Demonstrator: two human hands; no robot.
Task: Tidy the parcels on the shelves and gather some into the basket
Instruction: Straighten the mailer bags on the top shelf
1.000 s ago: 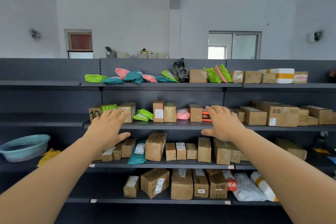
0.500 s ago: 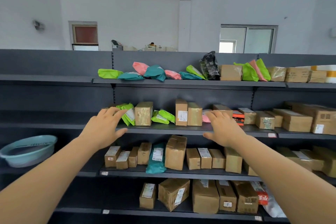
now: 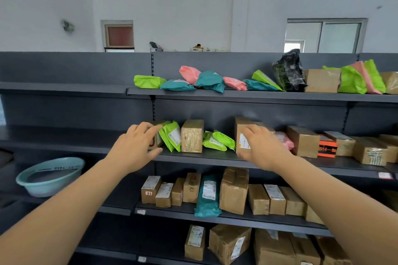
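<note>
Parcels fill a dark grey shelf unit (image 3: 200, 157). On the second shelf stand a brown box marked with a digit (image 3: 155, 142), green mailer bags (image 3: 172, 137), a taped brown box (image 3: 192, 135), more green bags (image 3: 218, 141) and a tall labelled box (image 3: 242, 135). My left hand (image 3: 134, 146), fingers spread, reaches the digit box at the row's left end. My right hand (image 3: 261, 146), also spread, lies against the tall labelled box. A pale teal basin (image 3: 49, 175) sits on the left of the third shelf.
Coloured mailer bags (image 3: 204, 80), a black bag (image 3: 288, 71) and a brown box (image 3: 322, 80) line the top shelf. Brown boxes and a teal bag (image 3: 207, 196) fill the third shelf; larger boxes (image 3: 229, 243) stand on the bottom one. The shelves' left bay holds only the basin.
Both hands have moved forward to the second shelf's parcels. The view has shifted closer and to the left, so the shelf contents sit further right in the frame.
</note>
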